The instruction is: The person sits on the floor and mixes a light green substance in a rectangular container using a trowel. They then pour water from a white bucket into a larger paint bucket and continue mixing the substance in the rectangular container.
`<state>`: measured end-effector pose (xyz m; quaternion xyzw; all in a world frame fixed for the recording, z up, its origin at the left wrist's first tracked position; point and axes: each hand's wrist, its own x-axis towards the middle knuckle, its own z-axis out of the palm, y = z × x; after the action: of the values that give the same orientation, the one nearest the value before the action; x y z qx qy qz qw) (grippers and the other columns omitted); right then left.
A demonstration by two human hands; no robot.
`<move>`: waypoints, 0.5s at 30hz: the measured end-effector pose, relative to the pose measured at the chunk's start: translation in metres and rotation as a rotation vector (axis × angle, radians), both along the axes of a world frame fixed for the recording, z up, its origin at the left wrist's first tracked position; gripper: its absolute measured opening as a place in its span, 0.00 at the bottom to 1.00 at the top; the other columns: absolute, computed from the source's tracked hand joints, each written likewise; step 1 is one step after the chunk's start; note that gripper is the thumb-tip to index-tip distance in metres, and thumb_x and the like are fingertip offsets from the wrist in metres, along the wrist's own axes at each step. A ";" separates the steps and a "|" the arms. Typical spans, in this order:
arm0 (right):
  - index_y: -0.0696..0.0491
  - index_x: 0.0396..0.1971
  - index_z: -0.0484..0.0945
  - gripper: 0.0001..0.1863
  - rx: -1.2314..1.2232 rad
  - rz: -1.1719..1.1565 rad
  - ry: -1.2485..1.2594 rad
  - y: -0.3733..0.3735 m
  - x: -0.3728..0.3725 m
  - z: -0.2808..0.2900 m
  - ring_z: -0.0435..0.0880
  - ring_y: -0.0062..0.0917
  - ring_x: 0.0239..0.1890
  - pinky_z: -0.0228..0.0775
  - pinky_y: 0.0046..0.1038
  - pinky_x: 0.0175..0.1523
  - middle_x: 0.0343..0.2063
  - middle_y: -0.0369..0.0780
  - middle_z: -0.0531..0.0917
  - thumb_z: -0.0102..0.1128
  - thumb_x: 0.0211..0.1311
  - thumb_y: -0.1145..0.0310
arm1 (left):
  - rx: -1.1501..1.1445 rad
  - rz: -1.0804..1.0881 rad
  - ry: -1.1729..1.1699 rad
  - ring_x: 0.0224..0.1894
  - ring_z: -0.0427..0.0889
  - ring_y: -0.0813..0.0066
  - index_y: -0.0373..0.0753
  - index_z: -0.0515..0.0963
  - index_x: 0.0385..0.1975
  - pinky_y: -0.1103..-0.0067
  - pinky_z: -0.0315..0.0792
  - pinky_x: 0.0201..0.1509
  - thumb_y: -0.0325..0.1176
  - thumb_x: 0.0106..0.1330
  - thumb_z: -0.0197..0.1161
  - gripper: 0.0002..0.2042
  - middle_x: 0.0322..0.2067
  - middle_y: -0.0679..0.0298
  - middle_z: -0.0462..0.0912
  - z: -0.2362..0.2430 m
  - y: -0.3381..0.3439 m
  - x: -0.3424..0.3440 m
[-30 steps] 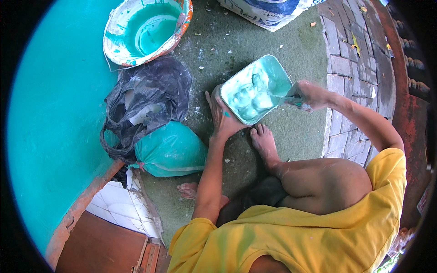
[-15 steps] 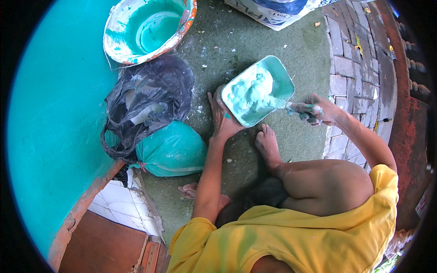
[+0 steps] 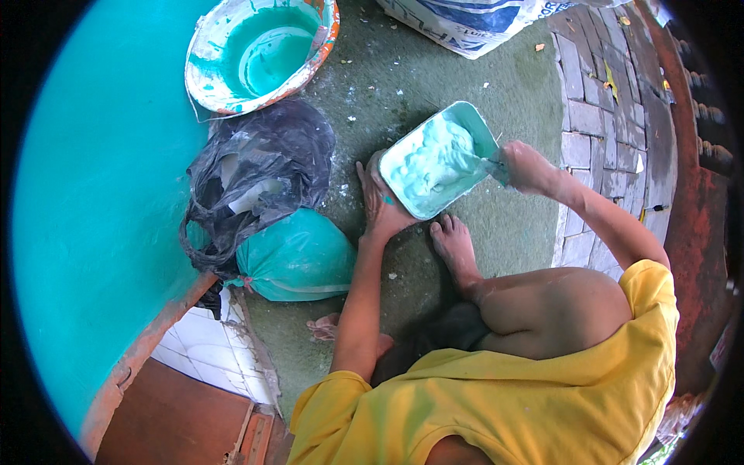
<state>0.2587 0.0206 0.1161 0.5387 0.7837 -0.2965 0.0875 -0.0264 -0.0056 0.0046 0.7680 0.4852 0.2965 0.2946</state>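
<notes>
A rectangular mint container (image 3: 480, 128) holds thick pale green paste (image 3: 426, 159) and sits at the middle of the view. My left hand (image 3: 381, 203) is wrapped round its lower left side, with a teal smear on the skin. At its right edge, my right hand (image 3: 525, 169) grips a paint-smeared putty knife (image 3: 491, 166) by the handle. The knife's blade reaches into the paste and is partly hidden by it. My fingers on both hands are whitened or stained in places.
A paint-streaked bucket (image 3: 203, 58) stands upper left, above a crumpled black plastic bag (image 3: 263, 155) and a tied green sack (image 3: 294, 256). A teal wall (image 3: 85, 194) borders the left. A printed white sack (image 3: 457, 23) lies at the top; paving bricks (image 3: 581, 147) run along the right.
My right hand moved down and then back up and left with the knife. The paste's lumps have changed shape. My left hand stays on the container; the whole view has shifted slightly.
</notes>
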 end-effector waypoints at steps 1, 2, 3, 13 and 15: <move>0.60 0.20 0.77 0.16 0.036 0.029 -0.046 -0.005 -0.002 0.005 0.81 0.43 0.24 0.74 0.38 0.30 0.18 0.48 0.79 0.57 0.58 0.62 | -0.009 0.005 -0.018 0.64 0.57 0.47 0.37 0.41 0.61 0.41 0.37 0.66 0.58 0.29 0.76 0.63 0.60 0.48 0.55 0.000 0.000 0.000; 0.59 0.20 0.77 0.14 0.073 0.057 -0.099 -0.009 -0.003 0.013 0.81 0.44 0.25 0.75 0.39 0.31 0.19 0.49 0.79 0.57 0.58 0.63 | 0.000 -0.001 -0.020 0.64 0.57 0.47 0.37 0.41 0.61 0.41 0.37 0.66 0.58 0.29 0.76 0.63 0.60 0.48 0.55 0.001 0.002 0.002; 0.59 0.21 0.78 0.13 0.074 0.018 -0.129 -0.012 -0.009 0.024 0.81 0.44 0.25 0.75 0.39 0.32 0.19 0.49 0.79 0.58 0.57 0.64 | 0.000 -0.005 -0.012 0.65 0.56 0.48 0.37 0.41 0.61 0.42 0.37 0.67 0.59 0.29 0.76 0.63 0.60 0.48 0.55 -0.001 0.001 0.001; 0.56 0.27 0.77 0.04 0.287 -0.098 -0.239 0.015 -0.017 0.056 0.80 0.43 0.27 0.73 0.41 0.32 0.22 0.46 0.79 0.56 0.52 0.73 | -0.090 -0.039 0.027 0.66 0.52 0.50 0.36 0.40 0.63 0.44 0.34 0.69 0.59 0.28 0.76 0.64 0.60 0.48 0.53 -0.001 0.000 0.001; 0.57 0.26 0.78 0.04 0.253 -0.066 -0.297 0.026 -0.020 0.041 0.81 0.42 0.28 0.74 0.40 0.32 0.22 0.46 0.80 0.56 0.51 0.73 | -0.079 -0.023 -0.002 0.66 0.52 0.49 0.36 0.40 0.63 0.45 0.33 0.69 0.58 0.28 0.76 0.64 0.60 0.48 0.53 -0.001 -0.001 0.001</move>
<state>0.2390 0.0470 0.1574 0.6086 0.7751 -0.1158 0.1237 -0.0259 -0.0062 0.0033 0.7610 0.4875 0.2745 0.3284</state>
